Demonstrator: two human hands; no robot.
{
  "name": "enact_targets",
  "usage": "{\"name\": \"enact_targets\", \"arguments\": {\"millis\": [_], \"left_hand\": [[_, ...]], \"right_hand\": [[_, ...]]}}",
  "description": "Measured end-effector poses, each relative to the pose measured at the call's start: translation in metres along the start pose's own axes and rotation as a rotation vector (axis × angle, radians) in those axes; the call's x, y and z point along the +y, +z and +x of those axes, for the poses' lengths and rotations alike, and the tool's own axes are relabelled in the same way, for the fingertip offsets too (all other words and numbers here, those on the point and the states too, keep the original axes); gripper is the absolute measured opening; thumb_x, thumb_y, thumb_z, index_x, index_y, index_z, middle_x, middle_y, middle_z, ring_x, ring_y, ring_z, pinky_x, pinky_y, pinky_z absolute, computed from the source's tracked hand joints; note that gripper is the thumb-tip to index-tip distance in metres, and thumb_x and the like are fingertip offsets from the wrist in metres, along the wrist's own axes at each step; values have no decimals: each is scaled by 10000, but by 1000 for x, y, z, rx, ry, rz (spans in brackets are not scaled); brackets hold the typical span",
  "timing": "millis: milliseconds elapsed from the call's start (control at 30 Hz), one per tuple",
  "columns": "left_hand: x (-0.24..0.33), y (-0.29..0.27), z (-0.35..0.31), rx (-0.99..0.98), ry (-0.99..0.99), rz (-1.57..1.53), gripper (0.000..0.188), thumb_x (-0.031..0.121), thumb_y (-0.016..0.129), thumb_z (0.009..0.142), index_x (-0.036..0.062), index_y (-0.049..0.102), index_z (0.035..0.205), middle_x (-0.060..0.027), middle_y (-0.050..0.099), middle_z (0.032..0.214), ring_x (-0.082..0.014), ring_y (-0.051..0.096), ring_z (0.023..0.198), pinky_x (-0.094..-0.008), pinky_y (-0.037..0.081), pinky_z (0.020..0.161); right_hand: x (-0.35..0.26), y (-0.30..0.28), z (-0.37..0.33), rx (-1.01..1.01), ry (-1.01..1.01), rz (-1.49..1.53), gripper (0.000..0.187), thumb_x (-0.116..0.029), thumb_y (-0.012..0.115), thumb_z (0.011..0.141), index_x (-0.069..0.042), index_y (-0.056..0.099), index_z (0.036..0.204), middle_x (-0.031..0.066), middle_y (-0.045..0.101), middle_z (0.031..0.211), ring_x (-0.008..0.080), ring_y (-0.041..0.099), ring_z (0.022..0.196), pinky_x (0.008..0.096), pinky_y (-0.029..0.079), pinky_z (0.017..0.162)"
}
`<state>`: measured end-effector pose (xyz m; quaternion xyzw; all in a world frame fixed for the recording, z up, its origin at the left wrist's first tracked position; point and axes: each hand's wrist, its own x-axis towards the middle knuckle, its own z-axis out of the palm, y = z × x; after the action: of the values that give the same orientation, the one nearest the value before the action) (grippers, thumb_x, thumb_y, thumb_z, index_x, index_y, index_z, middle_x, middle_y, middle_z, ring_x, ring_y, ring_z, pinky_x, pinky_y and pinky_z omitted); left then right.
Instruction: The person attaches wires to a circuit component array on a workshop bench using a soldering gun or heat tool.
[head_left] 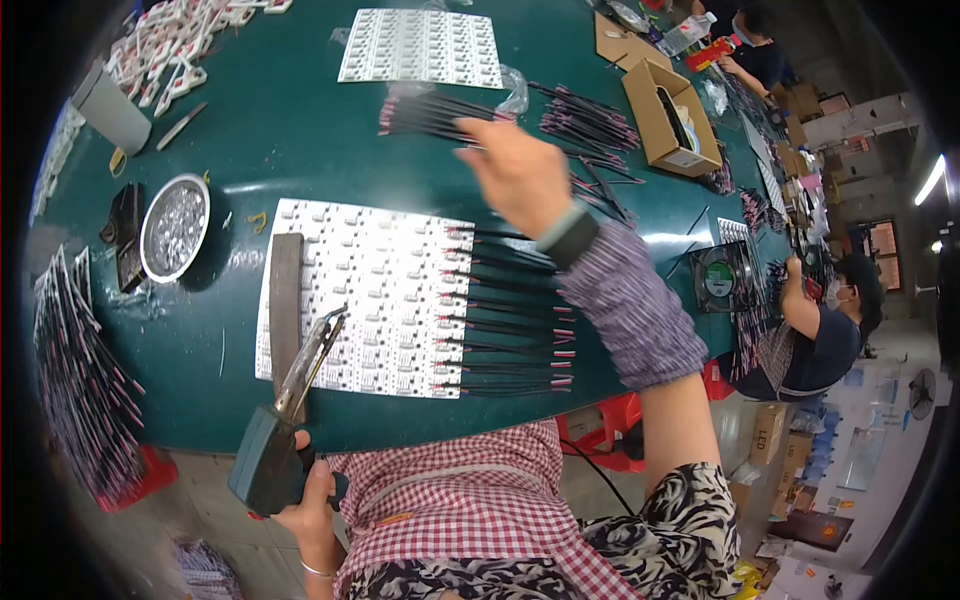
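Note:
My left hand (314, 508) is closed around the grip of a dark green soldering gun (268, 455). Its metal tip slants up over a white sheet of small printed circuit boards (385, 300). A dark flat bar (287, 310) lies across the sheet's left side. Along the sheet's right edge, black wire pairs with pinkish-red ends (510, 325) sit in a row, pointing right. My right hand (520, 170) reaches across the table, thumb and forefinger apart, at the right end of a bundle of black wires (425, 115). Whether its fingertips touch the wires is hard to tell.
A round metal bowl (175, 228), tweezers (182, 126) and a grey container (112, 108) stand left. More wires (85, 370) hang over the left edge. Another board sheet (420, 47) lies far back. A cardboard box (670, 117) and a small fan (718, 278) are right; co-workers sit beyond.

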<state>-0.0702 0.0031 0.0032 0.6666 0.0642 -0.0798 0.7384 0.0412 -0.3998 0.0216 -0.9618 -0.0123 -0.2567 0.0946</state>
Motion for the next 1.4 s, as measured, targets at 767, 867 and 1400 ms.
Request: {"name": "enact_targets", "arguments": {"millis": [767, 867, 1400], "left_hand": [[-7, 22, 19, 44, 12, -18, 467, -86, 650, 821, -70, 529, 1272, -197, 656, 1152, -119, 520, 579, -254, 397, 475], [39, 41, 21, -53, -155, 254, 449, -127, 631, 852, 10, 615, 1279, -150, 677, 1043, -171, 554, 612, -315, 460, 542], [28, 32, 22, -112, -31, 182, 348, -76, 634, 908, -62, 587, 1252, -105, 628, 898, -142, 521, 625, -276, 419, 550]], "right_hand": [[163, -14, -92, -90, 53, -282, 355, -148, 710, 851, -7, 591, 1154, 163, 582, 1048, 350, 560, 1010, 423, 485, 869], [161, -7, -93, -137, 80, -401, 256, -87, 681, 830, -5, 576, 1049, 164, 557, 973, 335, 549, 940, 415, 488, 822], [112, -73, -116, 718, 586, 594, 269, -29, 483, 1039, -16, 425, 1301, 53, 588, 934, 92, 500, 714, 246, 447, 653]]}}
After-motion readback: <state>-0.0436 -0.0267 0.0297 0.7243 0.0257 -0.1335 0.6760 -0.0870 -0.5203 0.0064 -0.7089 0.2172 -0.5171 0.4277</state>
